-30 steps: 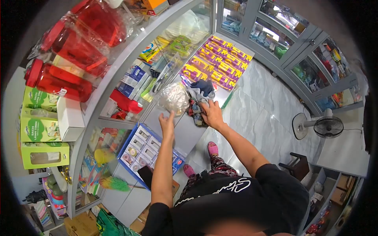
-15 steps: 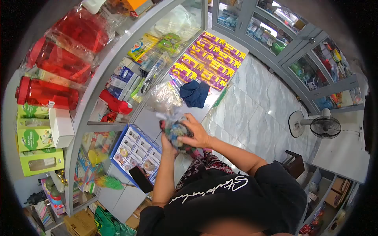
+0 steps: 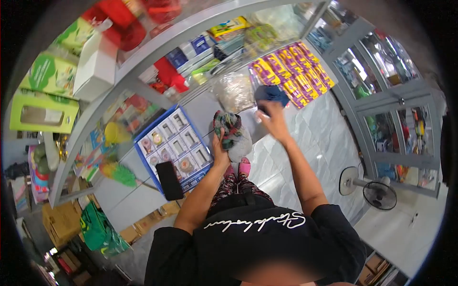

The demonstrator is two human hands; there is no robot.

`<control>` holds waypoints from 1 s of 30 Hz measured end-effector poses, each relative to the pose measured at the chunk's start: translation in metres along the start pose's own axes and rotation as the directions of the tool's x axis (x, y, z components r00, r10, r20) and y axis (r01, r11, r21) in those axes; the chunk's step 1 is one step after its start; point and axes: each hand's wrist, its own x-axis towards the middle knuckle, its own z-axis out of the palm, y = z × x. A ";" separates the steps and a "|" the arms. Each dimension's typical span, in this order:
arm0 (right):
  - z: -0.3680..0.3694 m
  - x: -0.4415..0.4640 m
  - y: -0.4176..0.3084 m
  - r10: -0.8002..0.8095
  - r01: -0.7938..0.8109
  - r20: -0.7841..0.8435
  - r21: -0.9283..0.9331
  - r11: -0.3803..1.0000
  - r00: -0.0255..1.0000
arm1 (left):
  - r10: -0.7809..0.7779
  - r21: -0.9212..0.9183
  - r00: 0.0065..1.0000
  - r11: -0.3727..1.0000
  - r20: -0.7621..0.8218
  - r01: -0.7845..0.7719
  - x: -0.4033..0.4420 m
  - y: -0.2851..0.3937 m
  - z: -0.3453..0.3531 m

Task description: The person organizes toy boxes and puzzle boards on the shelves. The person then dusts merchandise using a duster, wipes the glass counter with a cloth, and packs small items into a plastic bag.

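Note:
My left hand [image 3: 220,151] is wrapped round a bundle of patterned and grey cloth [image 3: 231,132], held over the counter's near edge. Reaching further out, my right hand [image 3: 273,118] has its fingers at a dark blue cloth [image 3: 271,95] on the counter; whether they grip it is blurred. A crumpled clear plastic bag [image 3: 234,91] lies left of the blue cloth. Purple and yellow packs [image 3: 298,71] stand in rows beyond it.
A blue-edged tray of watches [image 3: 177,143] with a black phone [image 3: 169,180] sits at the left. The glass case [image 3: 143,62] curves behind. A fan [image 3: 379,194] stands at the right, near glass-door cabinets [image 3: 396,102].
The patterned and grey cloth, bunched between both hands half a second ago, is now in my left hand alone. My right hand has moved outward to the blue cloth. The camera view has turned.

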 end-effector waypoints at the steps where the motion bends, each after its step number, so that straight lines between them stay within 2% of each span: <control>1: -0.011 0.011 -0.001 0.131 -0.153 -0.104 -0.241 0.958 0.986 | 0.045 0.189 0.997 0.981 -0.061 -0.033 0.007 0.004 -0.011; 2: -0.013 0.016 0.007 0.187 -0.245 -0.189 -0.360 0.900 0.964 | 0.092 0.373 0.991 0.927 -0.102 -0.048 0.014 0.007 -0.021; 4: -0.013 0.024 0.020 0.171 -0.202 -0.107 -0.525 0.827 0.979 | 0.131 0.405 0.982 0.912 -0.134 -0.067 0.018 0.014 -0.018; 5: -0.010 0.026 0.030 0.173 -0.204 -0.108 -0.534 0.821 0.979 | 0.233 0.575 0.964 0.809 -0.126 -0.120 0.010 0.031 -0.004; 6: -0.003 0.025 0.042 0.125 -0.108 -0.011 -0.584 0.804 0.992 | 0.332 0.725 0.938 0.670 -0.098 -0.161 0.006 0.041 0.003; 7: -0.001 0.028 0.046 0.080 -0.007 0.090 -0.622 0.783 0.993 | 0.253 0.719 0.967 0.679 -0.039 -0.149 0.009 0.045 0.000; 8: 0.000 0.030 0.050 0.080 -0.005 0.091 -0.625 0.781 0.993 | 0.252 0.716 0.967 0.682 -0.039 -0.148 0.013 0.045 -0.003; 10: 0.002 0.034 0.055 0.059 -0.080 -0.055 -0.599 0.797 0.997 | 0.417 0.914 0.909 0.376 -0.020 -0.153 0.023 0.041 -0.009; 11: -0.006 0.039 0.046 -0.012 -0.076 -0.155 -0.543 0.836 0.988 | 0.449 0.913 0.893 0.348 0.036 -0.212 0.026 0.043 -0.011; 12: -0.014 0.043 0.037 -0.010 -0.080 -0.159 -0.546 0.834 0.987 | 0.447 0.912 0.894 0.348 0.040 -0.215 0.025 0.043 -0.012; 14: -0.039 0.052 0.013 0.016 -0.117 -0.288 -0.338 0.934 0.957 | 0.420 0.953 0.885 0.126 0.200 -0.275 0.021 0.045 -0.007; 15: -0.052 0.053 -0.007 -0.011 -0.076 -0.328 -0.250 0.965 0.945 | 0.394 0.971 0.898 0.054 0.196 -0.235 0.014 0.053 0.002; 16: -0.065 0.052 -0.034 0.081 -0.123 -0.302 -0.123 0.985 0.950 | 0.388 0.966 0.898 0.059 0.209 -0.250 0.009 0.059 0.012; 18: -0.074 0.034 -0.094 0.312 -0.266 -0.215 0.217 0.939 0.925 | 0.540 0.816 0.771 0.239 0.338 -0.525 0.000 0.067 0.031; 19: -0.069 0.019 -0.114 0.382 -0.337 -0.102 0.300 0.892 0.919 | 0.401 0.726 0.876 0.514 0.267 -0.457 -0.001 0.071 0.042; 20: -0.063 0.005 -0.133 0.437 -0.411 0.015 0.372 0.832 0.899 | 0.393 0.717 0.875 0.519 0.283 -0.465 0.003 0.066 0.047; 21: -0.045 -0.007 -0.145 0.287 -0.252 -0.046 0.355 0.900 0.957 | 0.103 0.232 0.958 0.958 0.267 -0.168 0.009 0.059 0.051; 22: -0.026 -0.019 -0.150 0.125 -0.086 -0.101 0.328 0.941 0.987 | -0.162 -0.306 0.896 0.902 0.413 0.304 0.014 0.049 0.052; 23: -0.015 -0.027 -0.154 0.191 -0.171 -0.122 0.153 0.973 0.974 | -0.032 -0.283 0.846 0.935 0.532 0.213 0.010 0.029 0.053; 24: -0.005 -0.032 -0.153 0.248 -0.254 -0.150 -0.020 0.967 0.957 | -0.306 -0.334 0.803 0.790 0.512 0.514 0.025 -0.014 0.039; 25: 0.009 -0.035 -0.126 0.343 -0.255 -0.169 0.396 0.882 0.924 | -0.275 -0.244 0.865 0.884 0.420 0.399 -0.011 0.005 0.066; 26: 0.002 -0.030 -0.121 0.505 -0.354 -0.082 0.617 0.702 0.859 | -0.225 -0.137 0.919 0.950 0.323 0.281 -0.051 0.025 0.091; 28: -0.015 -0.031 -0.127 0.562 -0.378 0.048 0.787 0.488 0.826 | -0.164 -0.127 0.909 0.965 0.382 0.228 -0.062 0.018 0.089; 29: -0.015 -0.038 -0.123 0.557 -0.385 0.061 0.785 0.486 0.828 | -0.204 -0.171 0.870 0.936 0.449 0.307 -0.055 0.022 0.087; 30: -0.013 -0.046 -0.118 0.485 -0.326 -0.078 0.647 0.689 0.871 | -0.230 -0.188 0.849 0.916 0.476 0.354 -0.047 0.027 0.088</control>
